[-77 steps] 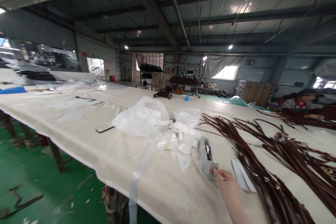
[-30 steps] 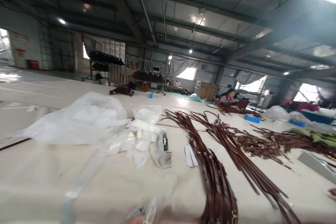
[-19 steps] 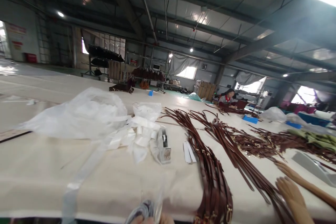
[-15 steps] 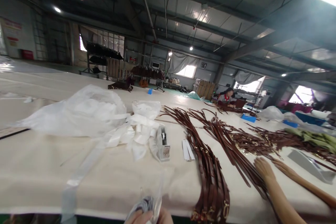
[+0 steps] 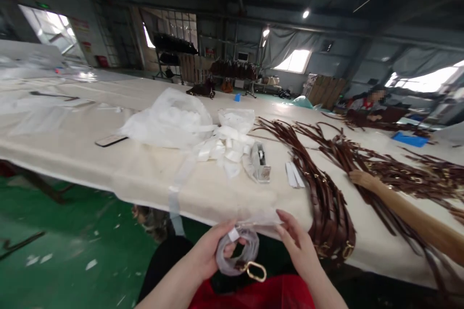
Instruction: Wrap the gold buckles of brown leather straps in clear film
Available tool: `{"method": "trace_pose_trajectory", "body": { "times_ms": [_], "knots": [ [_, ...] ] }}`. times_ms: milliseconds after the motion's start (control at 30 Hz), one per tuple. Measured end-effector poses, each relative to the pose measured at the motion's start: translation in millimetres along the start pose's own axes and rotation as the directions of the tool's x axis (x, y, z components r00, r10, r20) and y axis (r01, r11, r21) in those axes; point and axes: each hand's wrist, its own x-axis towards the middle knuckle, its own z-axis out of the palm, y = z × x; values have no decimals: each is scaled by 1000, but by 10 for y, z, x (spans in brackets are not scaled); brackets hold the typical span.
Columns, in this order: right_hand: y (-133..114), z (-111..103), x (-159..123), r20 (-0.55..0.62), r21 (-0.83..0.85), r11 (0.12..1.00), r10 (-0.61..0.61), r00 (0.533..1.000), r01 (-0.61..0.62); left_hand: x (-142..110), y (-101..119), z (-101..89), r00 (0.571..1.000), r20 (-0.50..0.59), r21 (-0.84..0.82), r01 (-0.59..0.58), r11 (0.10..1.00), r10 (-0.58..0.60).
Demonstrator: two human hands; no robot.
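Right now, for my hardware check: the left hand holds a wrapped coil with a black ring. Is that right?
The colour is wrong: in the head view, the ring is gold-coloured. The left hand does hold the wrapped coil.

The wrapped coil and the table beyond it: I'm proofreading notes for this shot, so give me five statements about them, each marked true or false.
1. The left hand holds the plastic-wrapped coil. True.
2. The right hand rests on the tape dispenser. False: it is beside the coil, apart from the dispenser.
3. The oval metal ring at the coil is gold-coloured. True.
4. The dispenser stands to the right of the brown straps. False: it stands to their left.
5. The other person's hand is on the floor. False: it is over the table, at brown straps.
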Motion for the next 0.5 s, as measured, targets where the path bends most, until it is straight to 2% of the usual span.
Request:
{"method": "trace_pose_trajectory", "body": {
  "times_ms": [67,133,167,233,267,300,333,367,400,433,467,500],
  "knots": [
    [-48,44,-35,245,54,995,65,967,-81,23,-82,30,996,19,-63,88,994,-87],
    [-61,166,-118,449,134,975,101,888,-179,62,-196,54,994,2,-49,113,992,-113],
    [-50,235,-166,504,173,961,102,858,-216,79,-248,61,995,-13,3,102,995,-102],
    [20,344,-243,532,231,937,105,841,-263,96,-300,66,998,-45,232,48,972,-38],
    [77,373,-261,534,240,926,125,836,-291,95,-287,65,998,-54,396,1,918,22],
    [145,381,-263,530,239,915,158,833,-325,86,-245,62,991,-56,576,-67,815,121],
    [220,367,-250,516,228,908,194,834,-353,71,-177,59,976,-6,728,-144,671,216],
    [294,334,-225,493,222,908,211,844,-357,47,-89,59,920,36,829,-246,503,390],
    [363,288,-195,454,223,907,227,862,-356,15,9,64,836,129,888,-337,312,534],
    [421,235,-163,392,233,910,236,889,-344,-28,107,74,754,270,899,-420,124,598],
    [465,182,-134,322,247,914,235,917,-321,-80,192,89,652,407,870,-490,-55,640],
    [494,133,-110,251,262,919,230,940,-295,-140,258,111,559,498,835,-516,-192,663]
  ]
}}
